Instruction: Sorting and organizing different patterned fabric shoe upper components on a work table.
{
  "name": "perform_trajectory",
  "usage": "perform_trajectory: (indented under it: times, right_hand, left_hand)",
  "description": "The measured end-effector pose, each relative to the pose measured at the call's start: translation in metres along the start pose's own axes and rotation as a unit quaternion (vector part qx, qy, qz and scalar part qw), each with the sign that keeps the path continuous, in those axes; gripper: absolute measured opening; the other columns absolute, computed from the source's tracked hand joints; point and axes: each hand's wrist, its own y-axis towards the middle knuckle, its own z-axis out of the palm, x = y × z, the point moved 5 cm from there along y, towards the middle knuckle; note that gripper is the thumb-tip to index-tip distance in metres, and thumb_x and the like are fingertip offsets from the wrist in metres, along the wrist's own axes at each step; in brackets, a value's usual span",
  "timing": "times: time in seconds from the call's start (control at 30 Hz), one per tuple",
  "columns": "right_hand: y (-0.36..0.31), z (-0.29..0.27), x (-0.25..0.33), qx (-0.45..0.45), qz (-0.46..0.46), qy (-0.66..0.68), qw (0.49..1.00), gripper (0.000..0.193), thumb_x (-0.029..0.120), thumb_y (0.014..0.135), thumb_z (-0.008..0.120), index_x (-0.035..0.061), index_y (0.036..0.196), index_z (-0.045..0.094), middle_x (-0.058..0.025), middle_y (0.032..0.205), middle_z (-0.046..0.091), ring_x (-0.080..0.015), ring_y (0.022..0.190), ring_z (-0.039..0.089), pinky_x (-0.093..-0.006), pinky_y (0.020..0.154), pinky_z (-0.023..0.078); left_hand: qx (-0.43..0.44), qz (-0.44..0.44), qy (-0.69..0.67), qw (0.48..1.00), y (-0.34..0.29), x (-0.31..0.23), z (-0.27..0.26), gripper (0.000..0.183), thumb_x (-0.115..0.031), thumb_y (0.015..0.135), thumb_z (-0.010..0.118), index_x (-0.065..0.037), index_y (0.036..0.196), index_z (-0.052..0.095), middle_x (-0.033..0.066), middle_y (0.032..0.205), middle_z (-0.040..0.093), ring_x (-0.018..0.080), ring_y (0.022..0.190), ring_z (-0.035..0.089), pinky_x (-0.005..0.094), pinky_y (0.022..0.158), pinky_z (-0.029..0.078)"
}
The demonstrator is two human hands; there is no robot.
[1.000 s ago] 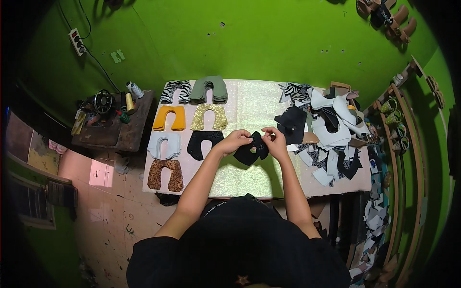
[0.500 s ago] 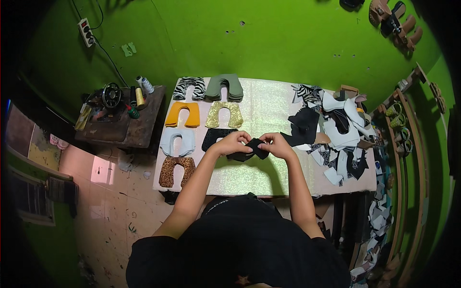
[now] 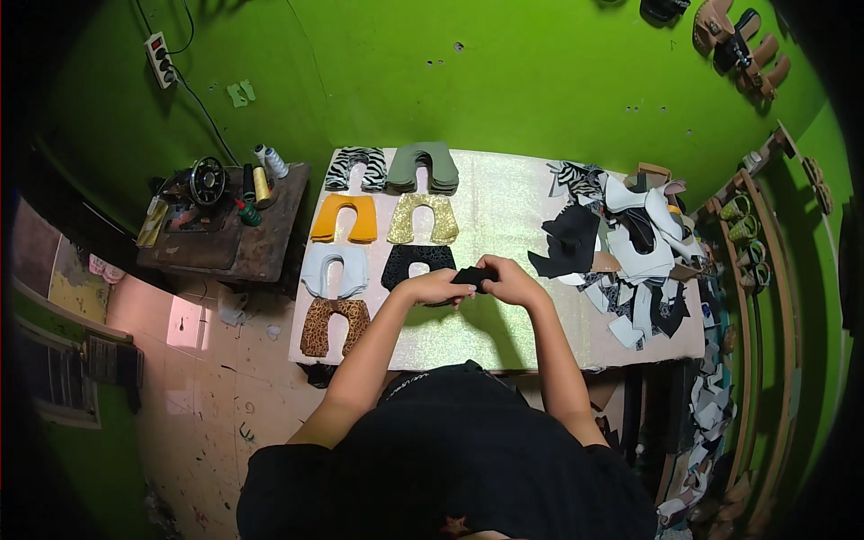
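Both of my hands hold one small black cut piece (image 3: 474, 275) above the middle of the glittery table (image 3: 504, 207). My left hand (image 3: 434, 288) grips its left side and my right hand (image 3: 513, 281) its right side; most of the piece is hidden by my fingers. Just beyond my left hand lies a black U-shaped stack (image 3: 418, 263). More U-shaped stacks lie in two columns to the left: zebra (image 3: 355, 167), olive (image 3: 423, 167), orange (image 3: 343, 219), gold (image 3: 422, 219), pale grey (image 3: 334, 271) and leopard (image 3: 333, 324).
A loose heap of black, white and zebra scraps (image 3: 621, 247) covers the table's right side. A sewing machine and thread cones (image 3: 225, 193) stand on a small table at left. Shelves with sandals (image 3: 738, 40) line the right wall. Scraps fill a bin below at right.
My hands have closed in together on the black piece, which now shows less between my fingers. The view has shifted slightly, so the table sits a little to the right.
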Motion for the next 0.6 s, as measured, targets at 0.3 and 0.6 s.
perform_trajectory:
  times: [0.3, 0.6]
  right_hand:
    - [0.010, 0.009, 0.007, 0.010, -0.004, -0.109, 0.994, 0.027, 0.020, 0.076, 0.057, 0.0021, 0.095, 0.059, -0.0193, 0.080, 0.062, -0.0328, 0.075, 0.060, -0.0383, 0.071, 0.046]
    - [0.038, -0.001, -0.009, -0.004, 0.008, 0.069, 0.998, 0.017, 0.011, 0.079, 0.056, -0.0025, 0.089, 0.059, -0.0133, 0.070, 0.060, -0.0176, 0.063, 0.055, -0.0309, 0.062, 0.044]
  left_hand:
    - [0.000, -0.056, 0.066, 0.996, -0.003, 0.011, -0.013, 0.026, -0.025, 0.089, 0.049, -0.003, 0.099, 0.057, -0.0010, 0.072, 0.056, 0.0075, 0.066, 0.052, 0.0237, 0.062, 0.043]
    - [0.097, 0.133, -0.457, 0.874, -0.035, 0.031, -0.027, 0.049, -0.024, 0.086, 0.054, 0.003, 0.124, 0.040, 0.0160, 0.114, 0.055, 0.0240, 0.109, 0.051, 0.0359, 0.097, 0.036]
